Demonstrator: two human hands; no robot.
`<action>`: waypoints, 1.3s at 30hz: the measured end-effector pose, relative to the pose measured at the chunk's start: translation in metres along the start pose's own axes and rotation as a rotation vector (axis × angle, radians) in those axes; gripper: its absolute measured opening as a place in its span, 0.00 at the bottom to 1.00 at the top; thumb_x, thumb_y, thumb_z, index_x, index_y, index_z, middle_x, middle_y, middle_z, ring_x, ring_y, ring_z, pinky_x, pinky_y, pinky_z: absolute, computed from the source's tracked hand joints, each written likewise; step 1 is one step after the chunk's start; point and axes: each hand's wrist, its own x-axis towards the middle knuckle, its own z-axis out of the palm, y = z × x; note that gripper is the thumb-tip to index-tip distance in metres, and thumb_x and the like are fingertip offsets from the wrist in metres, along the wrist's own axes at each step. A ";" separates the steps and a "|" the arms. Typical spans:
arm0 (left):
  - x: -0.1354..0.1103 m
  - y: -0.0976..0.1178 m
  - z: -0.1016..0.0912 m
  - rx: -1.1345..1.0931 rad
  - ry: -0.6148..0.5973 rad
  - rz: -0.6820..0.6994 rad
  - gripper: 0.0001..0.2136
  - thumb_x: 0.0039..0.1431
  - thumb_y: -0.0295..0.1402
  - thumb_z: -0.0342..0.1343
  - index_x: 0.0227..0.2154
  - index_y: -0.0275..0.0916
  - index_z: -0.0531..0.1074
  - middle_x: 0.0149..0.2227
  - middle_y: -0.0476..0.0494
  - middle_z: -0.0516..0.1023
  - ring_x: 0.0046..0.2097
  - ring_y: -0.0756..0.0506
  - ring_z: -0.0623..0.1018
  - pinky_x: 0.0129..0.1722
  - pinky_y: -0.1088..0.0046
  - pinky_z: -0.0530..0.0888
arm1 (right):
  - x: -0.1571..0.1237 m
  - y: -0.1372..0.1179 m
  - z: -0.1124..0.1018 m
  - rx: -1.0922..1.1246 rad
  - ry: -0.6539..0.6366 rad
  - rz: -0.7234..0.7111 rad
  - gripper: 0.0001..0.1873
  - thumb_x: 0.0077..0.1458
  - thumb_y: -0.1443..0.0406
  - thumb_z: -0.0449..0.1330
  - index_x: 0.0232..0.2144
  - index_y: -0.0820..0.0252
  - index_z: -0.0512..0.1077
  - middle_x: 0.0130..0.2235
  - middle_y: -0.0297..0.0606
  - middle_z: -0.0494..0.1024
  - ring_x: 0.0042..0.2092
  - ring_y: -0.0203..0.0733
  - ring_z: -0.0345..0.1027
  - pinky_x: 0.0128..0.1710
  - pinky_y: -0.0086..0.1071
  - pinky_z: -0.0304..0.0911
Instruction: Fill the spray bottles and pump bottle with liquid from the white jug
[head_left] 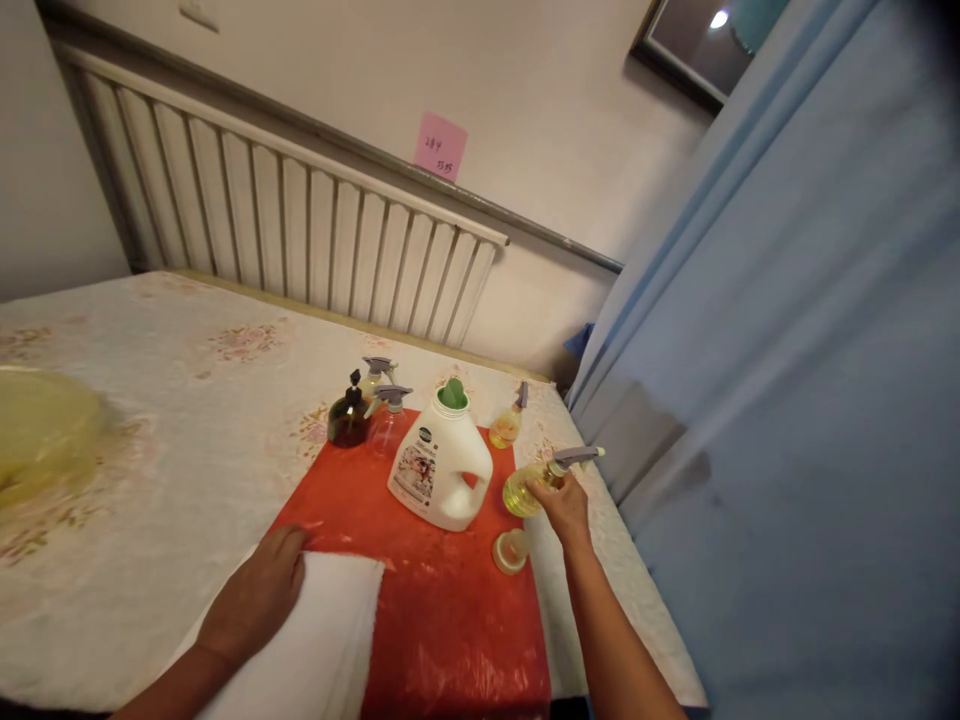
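My right hand (564,508) is wrapped round the neck of a clear spray bottle (519,490) with yellow liquid and a grey trigger head. The bottle tilts to the right over the edge of a red plastic sheet (442,610). My left hand (259,590) lies at the left corner of a folded white cloth (322,630), fingers curled on its edge. Between my hands stands a white jug (442,465) with a handle, a picture label and a green spout in its uncapped mouth. A round translucent cap (511,552) lies below the spray bottle.
Behind the jug are a dark pump bottle (348,418), a pinkish spray bottle (388,425), another spray bottle (375,372) and a small yellow one (506,428). A yellowish basin (52,430) stands left on the flowered tablecloth (195,400). A blue curtain (787,400) hangs at right.
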 end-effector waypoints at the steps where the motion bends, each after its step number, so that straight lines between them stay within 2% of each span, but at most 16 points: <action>1: 0.000 -0.001 0.001 0.002 0.001 0.003 0.14 0.63 0.30 0.43 0.48 0.38 0.68 0.50 0.38 0.74 0.53 0.41 0.75 0.54 0.60 0.72 | 0.007 0.002 0.006 -0.010 -0.003 -0.001 0.20 0.39 0.55 0.67 0.34 0.61 0.75 0.34 0.42 0.82 0.37 0.48 0.75 0.36 0.33 0.64; 7: -0.001 -0.008 0.007 0.035 -0.003 -0.003 0.15 0.63 0.33 0.44 0.49 0.37 0.69 0.51 0.37 0.74 0.53 0.39 0.76 0.54 0.59 0.73 | 0.044 0.012 0.040 -0.065 -0.025 -0.006 0.19 0.40 0.55 0.67 0.35 0.60 0.74 0.35 0.42 0.81 0.37 0.47 0.74 0.35 0.32 0.61; 14: -0.003 -0.016 0.015 0.087 -0.019 0.014 0.16 0.62 0.33 0.44 0.49 0.37 0.68 0.52 0.35 0.74 0.54 0.39 0.75 0.57 0.57 0.71 | 0.076 0.012 0.065 -0.091 -0.063 -0.011 0.18 0.44 0.56 0.66 0.35 0.61 0.74 0.36 0.42 0.81 0.37 0.45 0.75 0.34 0.30 0.60; 21: -0.004 -0.016 0.016 0.108 -0.033 -0.033 0.16 0.62 0.33 0.43 0.49 0.38 0.67 0.52 0.35 0.75 0.53 0.39 0.76 0.56 0.57 0.72 | 0.092 0.011 0.084 -0.108 -0.116 0.007 0.19 0.45 0.57 0.66 0.38 0.61 0.75 0.38 0.44 0.82 0.39 0.46 0.76 0.33 0.29 0.60; 28: -0.009 -0.023 0.023 0.116 -0.051 -0.025 0.17 0.62 0.33 0.43 0.51 0.36 0.67 0.54 0.33 0.74 0.55 0.38 0.75 0.58 0.55 0.70 | 0.101 0.013 0.093 -0.121 -0.138 0.017 0.21 0.46 0.57 0.66 0.41 0.63 0.75 0.39 0.48 0.82 0.42 0.49 0.76 0.35 0.31 0.62; 30: -0.010 -0.024 0.025 0.112 -0.051 -0.034 0.17 0.62 0.34 0.43 0.51 0.38 0.67 0.54 0.34 0.74 0.55 0.38 0.75 0.58 0.54 0.70 | 0.103 0.013 0.095 -0.120 -0.138 0.021 0.21 0.46 0.57 0.66 0.41 0.63 0.75 0.40 0.49 0.82 0.42 0.50 0.76 0.36 0.31 0.62; 36: -0.009 -0.026 0.028 0.063 -0.021 -0.081 0.16 0.57 0.38 0.45 0.48 0.53 0.67 0.51 0.48 0.78 0.54 0.38 0.77 0.57 0.54 0.73 | 0.108 0.015 0.103 -0.095 -0.136 0.023 0.21 0.46 0.57 0.66 0.41 0.62 0.75 0.39 0.47 0.82 0.42 0.50 0.77 0.37 0.33 0.63; 39: -0.009 -0.027 0.029 0.058 -0.009 -0.084 0.16 0.57 0.39 0.45 0.48 0.53 0.67 0.52 0.49 0.77 0.54 0.39 0.76 0.58 0.54 0.72 | 0.109 0.018 0.106 -0.072 -0.145 0.020 0.20 0.45 0.57 0.66 0.40 0.61 0.75 0.39 0.46 0.82 0.42 0.50 0.77 0.37 0.33 0.64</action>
